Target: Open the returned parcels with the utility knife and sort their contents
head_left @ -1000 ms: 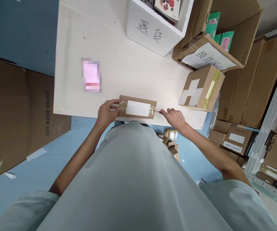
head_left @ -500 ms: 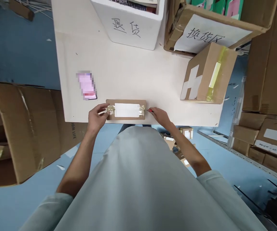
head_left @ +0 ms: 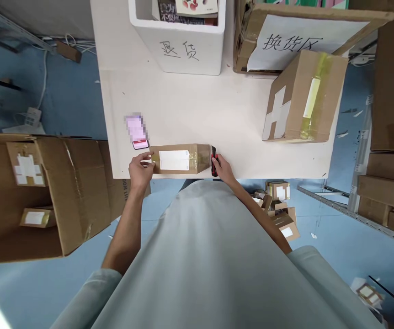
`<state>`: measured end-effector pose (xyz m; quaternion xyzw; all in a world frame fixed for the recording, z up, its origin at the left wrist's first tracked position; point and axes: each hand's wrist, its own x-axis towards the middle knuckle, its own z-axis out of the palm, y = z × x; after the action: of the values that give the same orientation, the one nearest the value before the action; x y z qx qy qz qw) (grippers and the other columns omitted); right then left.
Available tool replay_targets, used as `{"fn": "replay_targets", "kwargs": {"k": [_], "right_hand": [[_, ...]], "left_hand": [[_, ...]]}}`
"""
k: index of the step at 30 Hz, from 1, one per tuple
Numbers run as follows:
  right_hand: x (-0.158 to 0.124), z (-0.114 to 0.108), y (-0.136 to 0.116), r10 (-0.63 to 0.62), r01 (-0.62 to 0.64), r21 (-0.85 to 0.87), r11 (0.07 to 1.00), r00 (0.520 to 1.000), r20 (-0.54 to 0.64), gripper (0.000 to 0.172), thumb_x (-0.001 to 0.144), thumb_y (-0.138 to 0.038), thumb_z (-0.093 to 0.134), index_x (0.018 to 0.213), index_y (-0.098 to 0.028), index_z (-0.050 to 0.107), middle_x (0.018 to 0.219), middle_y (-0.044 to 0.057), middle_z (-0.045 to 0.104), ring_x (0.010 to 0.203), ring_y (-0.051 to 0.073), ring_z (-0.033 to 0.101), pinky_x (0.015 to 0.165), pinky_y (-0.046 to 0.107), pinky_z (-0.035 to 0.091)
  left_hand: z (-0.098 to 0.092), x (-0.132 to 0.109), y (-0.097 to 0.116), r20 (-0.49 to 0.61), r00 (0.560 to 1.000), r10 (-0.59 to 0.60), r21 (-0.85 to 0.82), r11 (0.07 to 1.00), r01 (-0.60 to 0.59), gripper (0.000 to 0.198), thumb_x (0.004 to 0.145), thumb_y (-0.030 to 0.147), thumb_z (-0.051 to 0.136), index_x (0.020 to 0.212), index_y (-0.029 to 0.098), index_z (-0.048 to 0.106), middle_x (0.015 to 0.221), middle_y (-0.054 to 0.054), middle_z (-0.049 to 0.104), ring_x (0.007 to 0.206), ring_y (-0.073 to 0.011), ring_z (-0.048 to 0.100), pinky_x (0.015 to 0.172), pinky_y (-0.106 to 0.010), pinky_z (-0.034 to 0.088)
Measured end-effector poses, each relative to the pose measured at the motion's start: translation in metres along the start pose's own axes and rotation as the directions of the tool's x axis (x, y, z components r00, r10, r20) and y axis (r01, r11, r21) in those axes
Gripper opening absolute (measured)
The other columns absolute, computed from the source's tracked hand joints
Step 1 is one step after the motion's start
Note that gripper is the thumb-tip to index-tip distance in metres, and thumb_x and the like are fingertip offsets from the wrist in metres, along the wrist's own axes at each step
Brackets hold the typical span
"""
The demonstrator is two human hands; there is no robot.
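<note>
A small taped cardboard box [head_left: 174,160] with a white label lies near the front edge of the white table [head_left: 197,109]. My left hand [head_left: 141,172] is closed on its left end, thumb and fingers on either side of the corner. Its right end face shows, as if that end is tipped up a little. In my right hand [head_left: 225,170] is a red and black utility knife [head_left: 214,162], gripped upright right beside that end. Whether the knife touches the box I cannot tell. Just beyond my left hand lies a phone [head_left: 137,130], partly blurred out.
At the back stand a white foam box [head_left: 190,48] with books and an open carton [head_left: 293,41] with a paper sign. A taped carton [head_left: 320,96] sits at the table's right. Left of the table is a large open carton [head_left: 77,187] holding smaller boxes.
The small box's right end has turned to show its end face. My right hand has brought the utility knife up against that end, its handle now in plain sight. The camera view has shifted.
</note>
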<state>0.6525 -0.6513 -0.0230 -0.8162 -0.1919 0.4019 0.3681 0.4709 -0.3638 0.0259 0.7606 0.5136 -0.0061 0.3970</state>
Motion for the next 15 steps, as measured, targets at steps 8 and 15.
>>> {"fn": "replay_targets", "kwargs": {"k": [8, 15], "right_hand": [[-0.014, 0.009, -0.045, -0.007, 0.011, 0.096, 0.995, 0.999, -0.046, 0.045, 0.114, -0.062, 0.031, 0.109, -0.027, 0.059, 0.086, -0.002, 0.062, 0.083, 0.02, 0.061, 0.078, 0.026, 0.052], [-0.04, -0.019, -0.095, -0.053, 0.033, -0.09, 0.995, 0.971, -0.234, 0.052, 0.116, -0.06, 0.03, 0.128, -0.024, 0.066, 0.111, 0.007, 0.074, 0.102, 0.024, 0.067, 0.094, 0.032, 0.054]], "left_hand": [[0.003, -0.001, -0.013, -0.062, 0.997, 0.043, 0.112, 0.993, -0.036, 0.047, 0.09, 0.021, 0.063, 0.135, 0.024, 0.074, 0.126, -0.011, 0.071, 0.103, -0.0263, 0.075, 0.108, -0.047, 0.06], [0.051, -0.001, -0.009, 0.179, 0.982, 0.057, -0.201, 0.979, -0.02, 0.054, 0.098, 0.034, 0.06, 0.149, 0.021, 0.067, 0.138, -0.016, 0.065, 0.117, -0.0259, 0.074, 0.101, -0.04, 0.063]]}}
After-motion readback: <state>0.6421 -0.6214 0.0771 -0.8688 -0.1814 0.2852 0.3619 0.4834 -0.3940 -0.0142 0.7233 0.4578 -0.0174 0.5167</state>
